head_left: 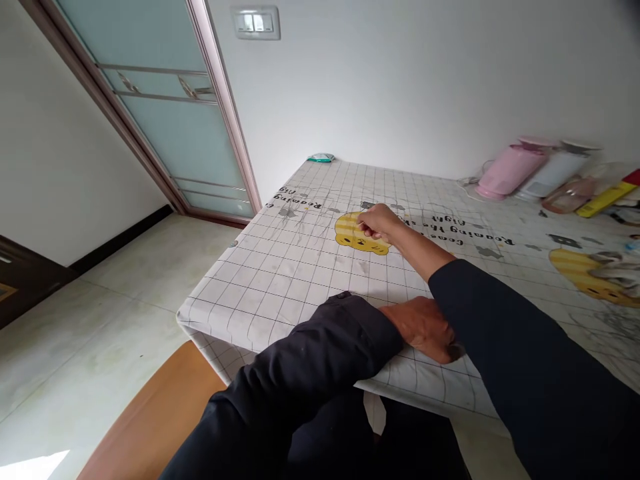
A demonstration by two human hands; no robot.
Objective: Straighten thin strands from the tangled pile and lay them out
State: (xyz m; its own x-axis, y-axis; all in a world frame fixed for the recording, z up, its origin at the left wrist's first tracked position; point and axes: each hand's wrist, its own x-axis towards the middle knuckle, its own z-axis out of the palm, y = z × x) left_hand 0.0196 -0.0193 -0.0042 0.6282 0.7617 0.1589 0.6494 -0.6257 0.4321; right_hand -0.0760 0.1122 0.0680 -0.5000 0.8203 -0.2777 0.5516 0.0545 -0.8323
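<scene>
My right hand point(377, 222) is closed above the yellow cartoon print point(363, 244) on the white checked tablecloth point(280, 277). Its fingers are pressed together, and what they hold, if anything, is too small to make out. Nearer the table's front edge, my left hand point(425, 328) rests at the cloth with the wrist bent. My right sleeve covers part of it, and its fingers are hidden. The left forearm crosses beneath the right one.
A green and white packet point(321, 158) lies at the far corner. Along the wall on the right stand a pink container point(513, 168), a white one point(555, 172) and a yellow box point(607, 197). An orange-brown chair point(160, 407) is at the lower left.
</scene>
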